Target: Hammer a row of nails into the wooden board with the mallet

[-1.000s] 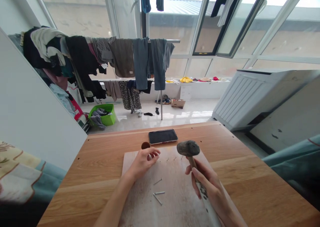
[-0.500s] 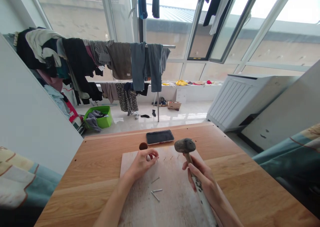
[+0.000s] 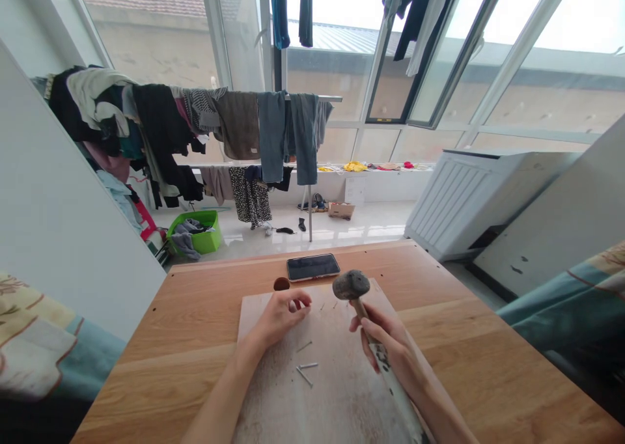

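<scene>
My right hand (image 3: 390,343) is wrapped around the handle of a hammer (image 3: 351,284), whose dark head is raised above the board. Over the upper left of the pale wooden board (image 3: 273,398), my left hand (image 3: 286,314) is closed in a pinch on a nail, mostly hidden by the fingertips. To the right of those fingertips, a short row of thin nails (image 3: 334,305) stands upright in the board. Loose nails (image 3: 305,375) lie on the board nearer to me, with another nail (image 3: 304,346) just beyond them.
A phone (image 3: 313,267) lies on the wooden table (image 3: 195,340) past the board, beside a round dark-brown object (image 3: 282,284). Beyond the table stand a loaded clothes rack (image 3: 310,216), a green basket (image 3: 208,239) and a white ribbed cabinet-like unit (image 3: 449,193).
The hammer head has shifted slightly left, toward my left hand, with my right hand. My left hand keeps its pinch at nearly the same spot. The view has tilted slightly.
</scene>
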The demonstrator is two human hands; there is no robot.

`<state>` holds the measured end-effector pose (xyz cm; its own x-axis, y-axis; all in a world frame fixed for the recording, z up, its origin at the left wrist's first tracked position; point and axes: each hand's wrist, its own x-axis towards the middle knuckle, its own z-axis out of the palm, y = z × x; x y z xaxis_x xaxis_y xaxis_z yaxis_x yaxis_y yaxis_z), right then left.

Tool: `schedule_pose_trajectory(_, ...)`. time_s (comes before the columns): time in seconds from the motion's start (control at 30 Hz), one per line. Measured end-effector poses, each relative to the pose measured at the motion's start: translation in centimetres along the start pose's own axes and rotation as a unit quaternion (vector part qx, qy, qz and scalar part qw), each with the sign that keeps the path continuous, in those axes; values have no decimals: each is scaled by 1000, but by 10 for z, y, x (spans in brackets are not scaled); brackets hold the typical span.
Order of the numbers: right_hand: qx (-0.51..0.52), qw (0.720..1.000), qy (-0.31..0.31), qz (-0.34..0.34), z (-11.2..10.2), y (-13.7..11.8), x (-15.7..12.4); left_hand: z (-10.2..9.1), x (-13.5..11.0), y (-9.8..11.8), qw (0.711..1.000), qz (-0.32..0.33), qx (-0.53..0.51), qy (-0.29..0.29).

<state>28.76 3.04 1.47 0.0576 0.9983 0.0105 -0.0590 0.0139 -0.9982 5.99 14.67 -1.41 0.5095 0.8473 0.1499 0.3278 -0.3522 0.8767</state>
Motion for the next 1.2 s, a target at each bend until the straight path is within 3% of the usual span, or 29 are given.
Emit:
schedule_pose_trajectory(0.3,-35,996,-64,45,35,-38,2,2,0,-7,1000,18,-17,2)
schedule_pose_trajectory(0.5,-3,997,-69,47,57,-13,3,0,0,-3,1000,25,-18,5)
schedule_pose_trajectory(0.63,1,998,-54,34,56,1,3,0,0,-2,1000,10,-16,-5)
schedule_pose_trajectory(0.83,11,998,-53,38,51,0,3,-3,1,1,1000,5,-16,-26)
schedule_pose_trajectory(0.93,20,999,-35,20,48,1,3,-11,-8,15,998,-7,61,-25)
schedule_pose_trajectory(1.0,23,999,-22,12,46,3,3,-16,-18,30,986,-6,153,-68)
schedule_pose_trajectory(1.1,23,1000,-15,8,45,4,4,-14,-35,53,943,-7,287,-167)
schedule_pose_trajectory(1.2,26,1000,-13,3,45,3,3,3,-43,64,904,7,381,-195)
